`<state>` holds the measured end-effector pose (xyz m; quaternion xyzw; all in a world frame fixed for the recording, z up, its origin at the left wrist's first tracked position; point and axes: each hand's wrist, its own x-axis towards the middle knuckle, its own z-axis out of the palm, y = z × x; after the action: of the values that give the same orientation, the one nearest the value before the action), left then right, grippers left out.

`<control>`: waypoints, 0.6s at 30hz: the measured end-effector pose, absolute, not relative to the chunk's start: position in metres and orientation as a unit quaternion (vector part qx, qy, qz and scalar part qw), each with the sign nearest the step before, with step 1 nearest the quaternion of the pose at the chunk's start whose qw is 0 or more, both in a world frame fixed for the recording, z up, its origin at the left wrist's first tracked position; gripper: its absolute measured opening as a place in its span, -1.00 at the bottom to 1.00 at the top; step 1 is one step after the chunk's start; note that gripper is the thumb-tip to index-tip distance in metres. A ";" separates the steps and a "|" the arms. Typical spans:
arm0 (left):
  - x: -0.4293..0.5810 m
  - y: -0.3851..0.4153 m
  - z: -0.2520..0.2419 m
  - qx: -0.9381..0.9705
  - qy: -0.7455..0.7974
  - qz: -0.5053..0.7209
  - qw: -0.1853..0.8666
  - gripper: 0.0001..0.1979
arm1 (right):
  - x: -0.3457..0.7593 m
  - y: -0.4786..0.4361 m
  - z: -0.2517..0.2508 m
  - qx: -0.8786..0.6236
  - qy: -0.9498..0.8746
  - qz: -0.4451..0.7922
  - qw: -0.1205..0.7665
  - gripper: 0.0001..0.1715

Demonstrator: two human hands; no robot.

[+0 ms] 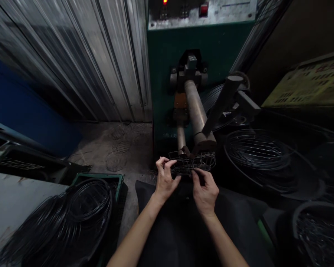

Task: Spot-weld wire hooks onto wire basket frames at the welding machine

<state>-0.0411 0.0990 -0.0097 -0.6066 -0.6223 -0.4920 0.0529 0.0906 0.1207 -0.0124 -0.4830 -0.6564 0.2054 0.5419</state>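
Observation:
A small wire basket [185,165] of thin metal rods sits right under the tips of a green welding machine [167,74]. My left hand [166,180] grips its left end, the fingers curled over the wires and the thumb low in front. On the near side, right of the middle, my right hand [205,189] pinches at the basket with thumb and forefinger. Any small part between those fingertips is too dark to make out. Above the basket, the thick metal arm [196,107] and a thinner rod [181,138] of the machine reach toward me.
At lower left, a heap of wire grids [55,218] lies by a green crate [119,181]. A wide black tub [317,189] with round wire grids stands at right, and a bucket [295,218] of small metal pieces below it. Loose wire rings [115,161] lie on the floor.

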 end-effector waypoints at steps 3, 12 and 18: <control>-0.041 0.101 -0.011 -0.607 -0.623 -0.490 0.055 -0.44 | 0.090 0.123 -0.013 -0.485 -0.652 0.211 0.543 -0.80; -0.042 0.101 -0.010 -0.621 -0.618 -0.477 0.070 -0.42 | 0.089 0.123 -0.012 -0.479 -0.658 0.204 0.544 -0.80; -0.043 0.100 -0.009 -0.620 -0.622 -0.473 0.063 -0.43 | 0.090 0.122 -0.009 -0.477 -0.666 0.188 0.542 -0.78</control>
<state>-0.0431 0.1004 -0.0094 -0.6203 -0.6225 -0.4730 0.0635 0.0897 0.1219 -0.0091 -0.4766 -0.6660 0.1883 0.5420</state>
